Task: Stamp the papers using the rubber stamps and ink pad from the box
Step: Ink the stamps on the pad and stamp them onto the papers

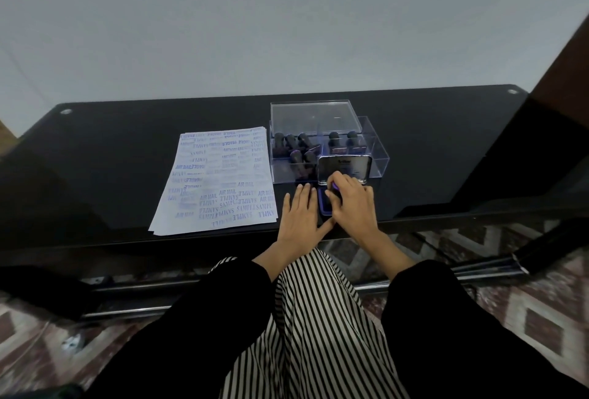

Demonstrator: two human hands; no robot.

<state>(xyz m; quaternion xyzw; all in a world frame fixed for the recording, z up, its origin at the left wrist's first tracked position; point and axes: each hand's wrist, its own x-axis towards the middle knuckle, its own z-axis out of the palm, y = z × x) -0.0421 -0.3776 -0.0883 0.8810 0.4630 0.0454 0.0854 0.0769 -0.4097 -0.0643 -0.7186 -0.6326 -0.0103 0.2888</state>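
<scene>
A stack of white papers [220,180] covered in blue stamp marks lies on the black glass table [111,159]. To its right stands a clear plastic box [377,156] holding several dark-handled rubber stamps [298,142]. In front of the box sits the open ink pad [324,204], its metal lid [345,165] raised. My right hand [353,204] grips a stamp [335,188] and holds it down on the pad. My left hand [299,217] lies flat on the table beside the pad, fingers straight.
The box's clear lid [314,118] leans up behind the box. The table's near edge [191,240] runs just below the papers. A patterned floor [526,319] lies below, and a dark wooden post [561,73] rises at the right.
</scene>
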